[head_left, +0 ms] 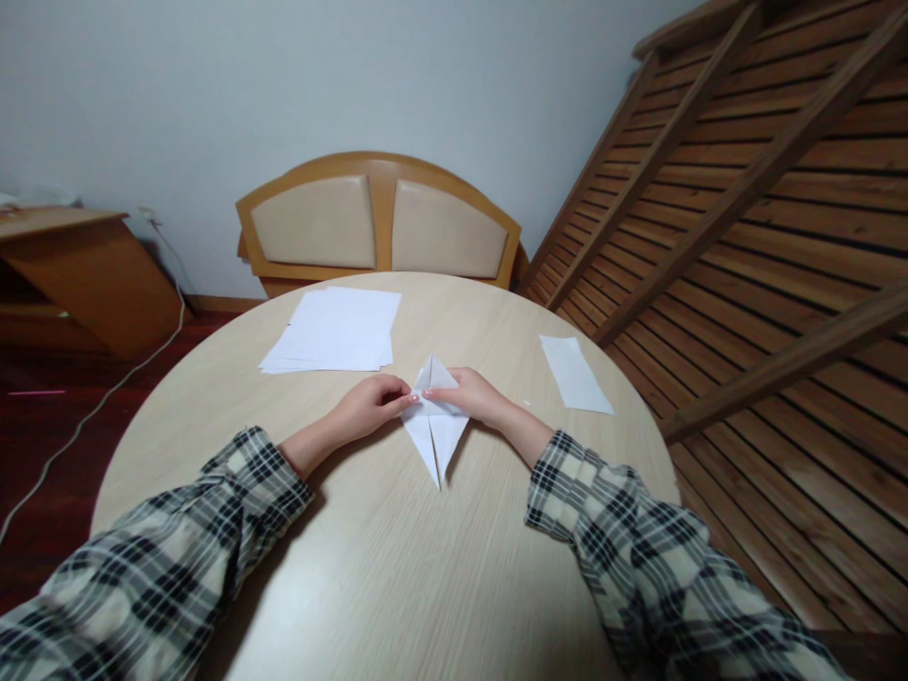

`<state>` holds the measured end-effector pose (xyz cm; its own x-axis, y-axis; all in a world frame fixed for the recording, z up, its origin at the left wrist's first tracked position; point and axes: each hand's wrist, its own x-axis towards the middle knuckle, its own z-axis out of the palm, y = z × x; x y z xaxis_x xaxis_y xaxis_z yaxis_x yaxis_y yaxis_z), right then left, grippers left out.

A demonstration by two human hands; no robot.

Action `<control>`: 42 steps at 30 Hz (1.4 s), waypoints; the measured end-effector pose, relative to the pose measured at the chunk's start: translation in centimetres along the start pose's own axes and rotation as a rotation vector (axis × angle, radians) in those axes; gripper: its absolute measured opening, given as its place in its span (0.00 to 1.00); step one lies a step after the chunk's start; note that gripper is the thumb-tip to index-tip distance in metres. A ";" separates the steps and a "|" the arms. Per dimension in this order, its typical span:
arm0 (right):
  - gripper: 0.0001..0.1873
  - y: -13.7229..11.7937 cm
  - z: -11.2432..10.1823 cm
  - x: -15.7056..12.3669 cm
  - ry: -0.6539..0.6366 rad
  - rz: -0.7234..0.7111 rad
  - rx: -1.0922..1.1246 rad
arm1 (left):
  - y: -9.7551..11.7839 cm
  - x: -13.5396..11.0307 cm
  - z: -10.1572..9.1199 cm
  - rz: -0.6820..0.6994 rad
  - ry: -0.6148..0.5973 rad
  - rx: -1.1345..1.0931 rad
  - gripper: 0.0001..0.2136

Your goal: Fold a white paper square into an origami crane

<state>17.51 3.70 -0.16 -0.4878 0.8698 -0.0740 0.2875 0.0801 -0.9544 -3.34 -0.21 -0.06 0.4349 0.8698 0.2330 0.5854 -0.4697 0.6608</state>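
Between my hands is a folded white paper (444,435), a diamond shape with a slit running down its lower half to a point near me. My left hand (373,409) pinches its left edge, thumb on top near the middle. From the other side my right hand (479,395) grips the right edge, its thumb lying across the upper part. Both hands' other fingers are partly hidden under or behind the paper. The paper is held just over or against the round wooden table (397,567); I cannot tell which.
A stack of white paper sheets (340,326) lies at the table's far left. A white paper strip (576,375) rests at the right. Beyond the table stands a padded headboard (387,222); slatted wood (766,236) leans at the right. A cabinet (92,274) stands left.
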 end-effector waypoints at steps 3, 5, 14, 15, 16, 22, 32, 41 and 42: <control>0.10 0.2 0.0 0.0 -0.018 -0.017 -0.003 | -0.1 0.1 0.4 0.026 0.022 0.074 0.16; 0.11 0.3 -0.1 0.0 -0.043 -0.043 -0.001 | -0.1 0.1 0.3 0.032 0.025 0.083 0.16; 0.15 0.6 -0.5 -0.3 -0.132 -0.118 -0.025 | 0.2 0.0 -0.3 0.082 0.019 0.055 0.19; 0.15 0.5 -0.4 -0.4 -0.139 -0.127 -0.041 | 0.2 0.0 -0.2 0.066 0.038 0.046 0.19; 0.16 0.4 -0.3 -0.5 -0.148 -0.136 -0.051 | 0.2 0.0 0.0 0.048 0.059 0.030 0.19; 0.14 -0.2 0.4 -0.9 -0.152 -0.166 -0.082 | 0.3 0.1 0.6 -0.011 0.120 -0.076 0.14; 0.12 -1.3 1.4 -1.5 0.033 -0.168 -0.271 | 0.5 0.2 0.6 -0.030 0.135 -0.101 0.12; 0.13 -1.9 1.8 -2.0 0.019 -0.218 -0.186 | 0.3 0.6 0.7 -0.048 0.194 -0.163 0.13; 0.15 -1.9 1.6 -2.0 -0.003 -0.208 -0.111 | 0.2 0.6 0.7 -0.056 0.203 -0.179 0.13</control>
<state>16.62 1.07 1.36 -0.5487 0.8273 0.1203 0.2689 0.3109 -0.9116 -2.44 0.10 -0.26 0.2486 0.9147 0.3187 0.4665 -0.4014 0.7882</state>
